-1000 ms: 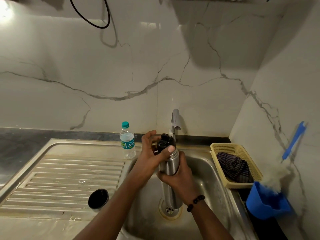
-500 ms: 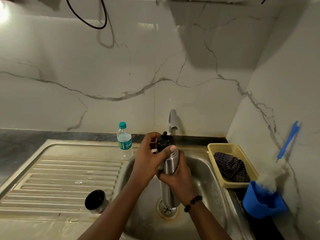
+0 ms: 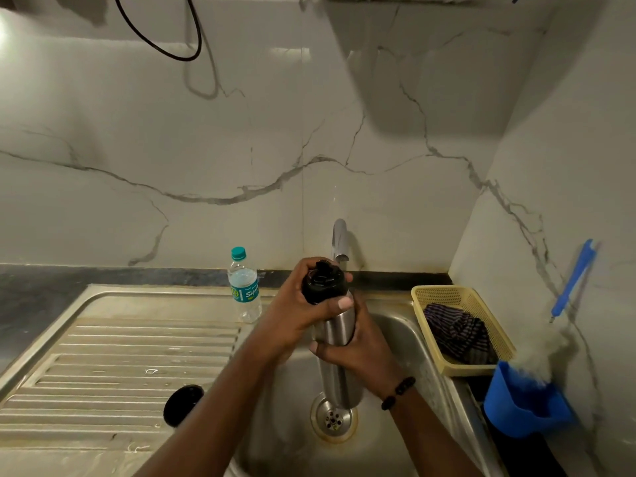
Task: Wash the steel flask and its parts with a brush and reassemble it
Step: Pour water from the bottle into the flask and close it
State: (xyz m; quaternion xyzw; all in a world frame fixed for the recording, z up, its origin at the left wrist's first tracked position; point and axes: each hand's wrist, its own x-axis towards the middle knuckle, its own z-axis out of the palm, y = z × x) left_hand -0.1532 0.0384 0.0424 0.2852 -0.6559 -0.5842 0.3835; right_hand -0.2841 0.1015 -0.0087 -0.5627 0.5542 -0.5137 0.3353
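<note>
A tall steel flask stands upright over the sink basin, just above the drain. My right hand grips its upper body. My left hand curls round the black stopper cap on the flask's mouth, thumb across its front. A black-lined steel cup lid lies on the draining board, partly behind my left forearm. A bottle brush with a blue handle and white bristles stands in a blue holder at the right wall.
A small plastic water bottle with a teal cap stands behind the draining board. The tap rises right behind the flask. A yellow basket with a dark striped cloth sits right of the basin.
My left hand has shifted round the black cap, with its fingers now further over the top. The flask stays upright in my right hand.
</note>
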